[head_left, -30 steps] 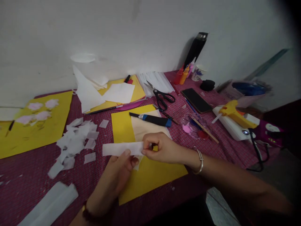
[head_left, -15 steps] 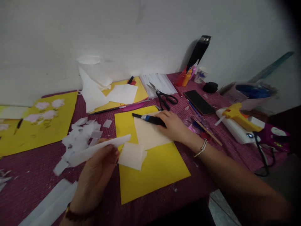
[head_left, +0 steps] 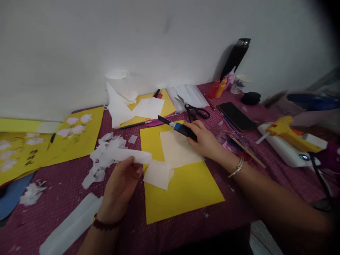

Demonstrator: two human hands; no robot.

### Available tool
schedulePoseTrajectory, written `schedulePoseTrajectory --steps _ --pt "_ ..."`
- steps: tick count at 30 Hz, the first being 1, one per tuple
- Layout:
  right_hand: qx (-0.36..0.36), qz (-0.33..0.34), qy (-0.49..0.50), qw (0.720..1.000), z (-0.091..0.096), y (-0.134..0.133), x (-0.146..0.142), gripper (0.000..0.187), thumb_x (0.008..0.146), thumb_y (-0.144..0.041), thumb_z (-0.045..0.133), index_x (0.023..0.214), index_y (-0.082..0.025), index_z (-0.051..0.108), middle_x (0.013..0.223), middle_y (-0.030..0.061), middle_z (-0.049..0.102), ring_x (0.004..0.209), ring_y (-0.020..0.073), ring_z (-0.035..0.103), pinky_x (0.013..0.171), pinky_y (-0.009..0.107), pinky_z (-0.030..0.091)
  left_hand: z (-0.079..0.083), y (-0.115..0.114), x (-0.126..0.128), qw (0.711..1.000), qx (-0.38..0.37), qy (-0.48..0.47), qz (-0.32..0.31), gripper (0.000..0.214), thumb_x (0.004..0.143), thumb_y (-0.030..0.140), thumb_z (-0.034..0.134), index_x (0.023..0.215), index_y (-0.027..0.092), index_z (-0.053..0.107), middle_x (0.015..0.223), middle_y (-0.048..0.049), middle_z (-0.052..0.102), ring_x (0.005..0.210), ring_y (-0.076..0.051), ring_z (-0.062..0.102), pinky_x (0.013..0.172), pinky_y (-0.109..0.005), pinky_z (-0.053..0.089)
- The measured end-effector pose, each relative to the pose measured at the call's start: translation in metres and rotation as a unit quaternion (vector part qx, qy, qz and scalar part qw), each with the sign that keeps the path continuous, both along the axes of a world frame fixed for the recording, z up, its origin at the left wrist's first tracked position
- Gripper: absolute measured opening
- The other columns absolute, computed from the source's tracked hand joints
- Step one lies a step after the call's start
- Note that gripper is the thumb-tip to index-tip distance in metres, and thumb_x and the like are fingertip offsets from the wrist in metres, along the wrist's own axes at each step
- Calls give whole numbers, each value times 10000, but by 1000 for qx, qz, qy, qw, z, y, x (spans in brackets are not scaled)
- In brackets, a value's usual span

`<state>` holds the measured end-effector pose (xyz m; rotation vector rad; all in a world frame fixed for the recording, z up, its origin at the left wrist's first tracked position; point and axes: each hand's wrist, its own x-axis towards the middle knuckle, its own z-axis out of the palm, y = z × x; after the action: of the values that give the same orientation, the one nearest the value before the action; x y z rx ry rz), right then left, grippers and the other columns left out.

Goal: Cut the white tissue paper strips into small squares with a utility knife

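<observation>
My left hand (head_left: 123,182) pinches a folded white paper strip (head_left: 134,155) between thumb and fingers. In my right hand (head_left: 203,141) is a utility knife (head_left: 184,130) with a blue and black handle, its dark blade pointing up and to the left. Below the knife lies a cream sheet of paper (head_left: 180,152) on a larger yellow sheet (head_left: 186,198). A small stack of white paper squares (head_left: 157,174) overlaps the yellow sheet's left part, close to the left fingertips. Beside the strip spreads a heap of white paper scraps (head_left: 98,159).
Black-handled scissors (head_left: 195,111) lie behind the right hand. Farther right are a phone (head_left: 236,116) and a yellow glue gun (head_left: 289,132). Small paint bottles (head_left: 218,88) and a black flask (head_left: 236,56) stand by the wall. Yellow sheets with pink paper flowers (head_left: 75,131) lie left.
The view has swung left, bringing more of the flower sheets into sight. My right hand has lifted the knife's blade a little. The strip in my left hand has turned, its free end now tipping downward.
</observation>
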<state>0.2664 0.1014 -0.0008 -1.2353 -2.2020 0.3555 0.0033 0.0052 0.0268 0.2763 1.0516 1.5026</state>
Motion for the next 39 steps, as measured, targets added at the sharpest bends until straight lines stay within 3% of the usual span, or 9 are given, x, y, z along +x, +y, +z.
schedulePoseTrajectory --steps 3,6,11,19,25,33,39 --pt "-3 87 26 996 21 -18 -2 514 823 -111 536 1320 -231 491 1149 88 554 1085 239 575 947 406 491 0 1 -2 1000 -10 2 20 151 686 24 684 746 143 611 670 35 639 519 -78 548 368 -166 396" --pt "-18 140 27 990 35 -37 -5 462 833 -102 540 1278 -228 530 1121 77 579 997 204 610 870 355 522 -4 4 -6 999 -12 7 50 141 689 24 683 724 135 604 645 31 635 506 -78 543 347 -160 381" --pt "-27 192 10 981 38 -49 -9 502 818 -54 531 1287 -233 533 1157 74 581 1028 185 600 880 323 515 -11 9 -15 996 -13 -5 88 151 687 19 682 694 137 588 607 36 628 473 -74 534 352 -162 404" --pt "-41 212 -1 976 36 -49 -11 489 822 -45 522 1275 -230 554 1119 74 589 990 179 600 847 318 519 -8 10 -19 994 -17 -19 104 147 699 24 666 702 146 584 667 9 671 508 -95 588 364 -166 420" --pt "-38 212 -5 977 35 -49 -13 506 809 -23 532 1276 -215 559 1116 81 596 995 183 598 863 319 513 -8 8 -15 996 -11 2 86 159 637 15 730 653 133 625 576 36 634 471 -75 554 366 -152 434" --pt "-18 213 -33 976 29 -47 -15 442 850 -63 534 1268 -204 567 1079 91 604 977 199 594 854 344 517 -12 8 -6 993 -28 39 111 154 609 -55 696 644 95 682 653 -15 699 591 -83 630 577 -158 572" --pt "6 201 -47 978 29 -47 -16 423 858 -80 537 1259 -211 570 1074 90 609 983 207 595 854 365 521 -10 10 -7 995 -2 24 94 126 599 1 718 565 111 666 608 -15 699 588 -112 645 605 -226 605"
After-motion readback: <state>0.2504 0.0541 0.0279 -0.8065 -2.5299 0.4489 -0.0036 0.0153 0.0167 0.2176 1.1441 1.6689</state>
